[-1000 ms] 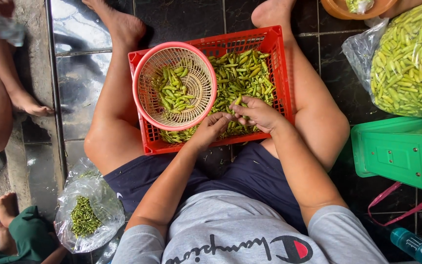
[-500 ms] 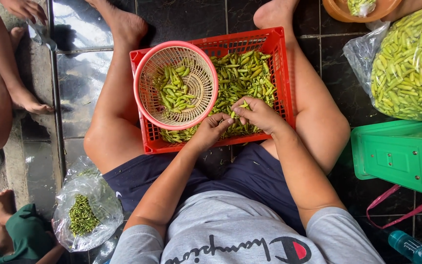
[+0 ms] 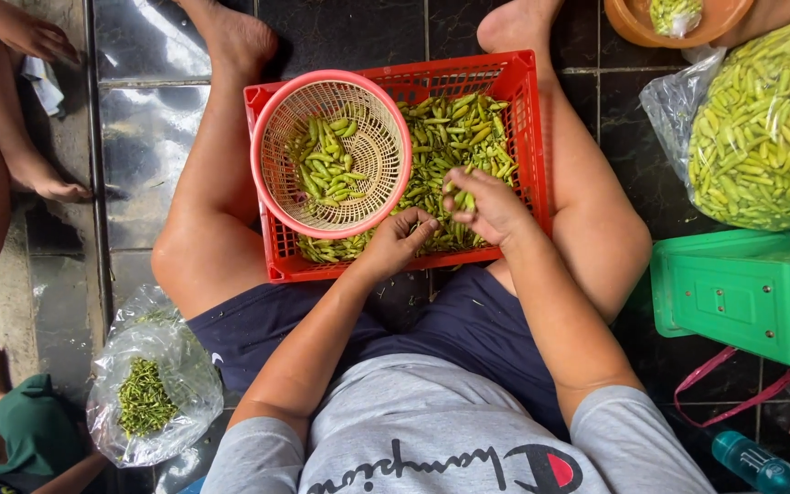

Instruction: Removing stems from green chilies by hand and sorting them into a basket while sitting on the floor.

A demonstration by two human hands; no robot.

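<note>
A red plastic crate [image 3: 532,110] full of green chilli peppers [image 3: 457,137] rests between my bare legs on the dark tiled floor. A round pink basket [image 3: 272,183] with a smaller heap of green chillies [image 3: 326,165] sits in the crate's left half. My right hand [image 3: 485,203] is over the crate's chillies, fingers closed on a few of them. My left hand [image 3: 401,240] is at the crate's near edge, just right of the pink basket, fingertips pinched together on something small I cannot make out.
A clear bag of green stems [image 3: 146,389] lies by my left thigh. At the right are a large clear bag of chillies [image 3: 765,128], a green plastic box [image 3: 738,293], an orange bowl [image 3: 637,23] and a teal bottle [image 3: 761,462]. Other people's legs [image 3: 6,155] are at the left.
My right hand has lifted slightly off the chilli heap with some chillies in it. My left hand stays at the crate's near edge. The person at the left shifted a hand.
</note>
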